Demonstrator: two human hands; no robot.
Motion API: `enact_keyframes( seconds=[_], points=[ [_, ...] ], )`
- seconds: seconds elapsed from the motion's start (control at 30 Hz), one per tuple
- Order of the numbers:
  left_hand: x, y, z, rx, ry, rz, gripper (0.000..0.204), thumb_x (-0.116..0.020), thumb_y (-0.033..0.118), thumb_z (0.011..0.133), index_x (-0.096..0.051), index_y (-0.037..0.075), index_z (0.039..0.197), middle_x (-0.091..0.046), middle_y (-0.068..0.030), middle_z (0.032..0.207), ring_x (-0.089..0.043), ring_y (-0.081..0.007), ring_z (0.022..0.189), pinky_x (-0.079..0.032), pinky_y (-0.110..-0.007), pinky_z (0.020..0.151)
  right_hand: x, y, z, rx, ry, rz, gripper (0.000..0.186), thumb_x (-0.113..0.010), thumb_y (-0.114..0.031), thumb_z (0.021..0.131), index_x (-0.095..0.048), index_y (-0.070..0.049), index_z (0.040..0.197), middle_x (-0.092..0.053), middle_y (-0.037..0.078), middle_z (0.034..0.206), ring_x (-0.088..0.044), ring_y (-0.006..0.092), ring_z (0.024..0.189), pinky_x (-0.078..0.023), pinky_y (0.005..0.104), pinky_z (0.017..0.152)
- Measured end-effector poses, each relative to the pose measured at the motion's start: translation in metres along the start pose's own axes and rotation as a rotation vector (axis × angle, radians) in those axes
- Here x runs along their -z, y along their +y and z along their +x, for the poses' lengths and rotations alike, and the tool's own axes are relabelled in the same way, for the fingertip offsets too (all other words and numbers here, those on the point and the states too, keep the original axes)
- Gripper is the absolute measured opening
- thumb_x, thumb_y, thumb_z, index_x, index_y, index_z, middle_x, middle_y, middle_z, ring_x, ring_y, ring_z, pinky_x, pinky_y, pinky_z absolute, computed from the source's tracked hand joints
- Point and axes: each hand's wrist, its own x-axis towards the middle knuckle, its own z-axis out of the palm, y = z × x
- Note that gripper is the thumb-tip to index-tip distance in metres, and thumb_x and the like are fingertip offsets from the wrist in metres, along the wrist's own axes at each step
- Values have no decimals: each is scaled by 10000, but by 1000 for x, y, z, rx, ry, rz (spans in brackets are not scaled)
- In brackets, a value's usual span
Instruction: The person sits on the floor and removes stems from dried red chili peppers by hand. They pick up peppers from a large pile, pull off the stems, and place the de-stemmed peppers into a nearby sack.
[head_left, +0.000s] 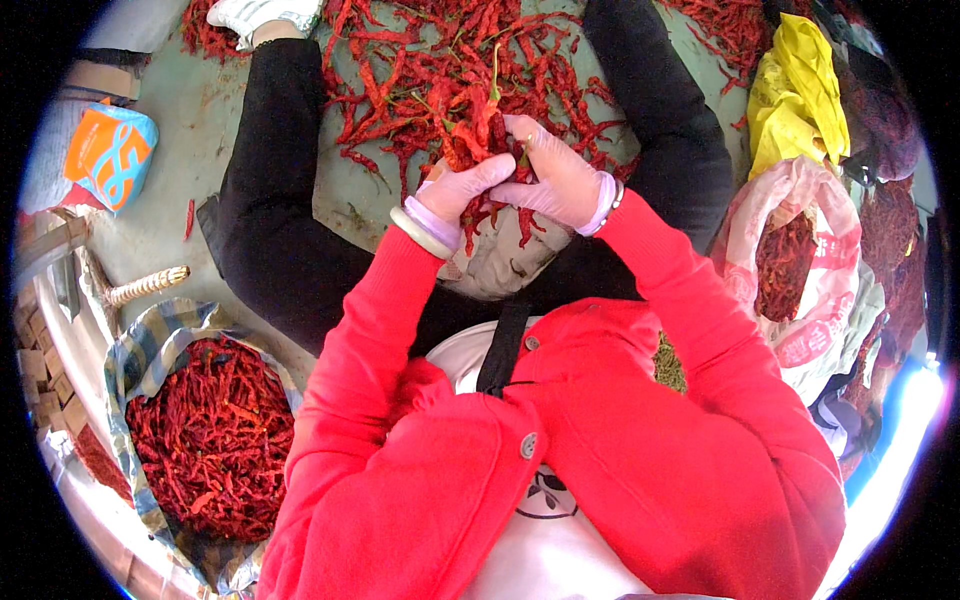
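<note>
Between my outstretched legs, both hands, in thin pale purple gloves, come together around a bunch of dried red chilies (465, 145). My left hand (455, 200) is closed on the lower left side of the bunch, thumb across it. From the right, my right hand (562, 180) curls its fingers over the bunch; its thumb points toward the left thumb. Some chilies stick out above the hands, one with a pale stem, and others hang below the palms. Just beyond lies a loose spread of dried red chilies (430, 70) on the grey-green ground. Some fingertips are hidden by the chilies.
At my left stands a checked sack (125, 385) full of chilies. An orange and blue packet (110, 155) and a bare cob-like stick (150, 285) lie beyond it. To the right are a yellow bag (795, 95) and a pink-white plastic bag (740, 235) holding chilies.
</note>
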Motion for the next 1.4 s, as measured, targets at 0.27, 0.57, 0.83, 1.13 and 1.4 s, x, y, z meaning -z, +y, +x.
enact_keyframes(
  seconds=[0.27,0.57,0.83,1.13,1.4],
  points=[
    [23,-5,-3,121,-54,-450,281,-597,224,818,-595,52,1040,-653,-55,877,-625,-162,778,-521,-307,639,12,-20,2,-241,47,567,311,-632,-103,822,-541,8,1097,-604,52,996,-567,117,902,-461,255,806],
    [3,-9,1,14,25,-308,318,-547,108,832,-557,19,1136,-644,-77,1030,-617,-196,919,-503,-337,839,7,-17,12,-299,156,553,237,-476,-170,930,-606,16,1001,-610,54,908,-580,133,846,-450,254,778],
    [-4,-12,-5,2,71,-199,275,-586,71,808,-601,25,1079,-648,-65,999,-617,-192,927,-491,-333,856,-28,-10,4,-107,495,121,130,-550,-80,864,-607,15,931,-570,73,794,-546,134,731,-440,258,704],
    [1,-6,-11,75,164,-103,225,-631,99,784,-605,19,993,-648,-77,830,-621,-185,712,-532,-319,680,7,-11,4,-379,263,484,99,-566,-121,867,-603,-32,891,-534,-32,737,-467,45,646,-383,200,587],
    [-1,-6,-9,-137,158,71,294,-630,65,776,-596,40,1067,-645,-39,904,-607,-140,729,-509,-278,671,1,-1,-2,-500,169,1254,88,-605,-132,841,-582,-51,863,-537,-7,709,-457,85,615,-382,230,570]
  ],
)
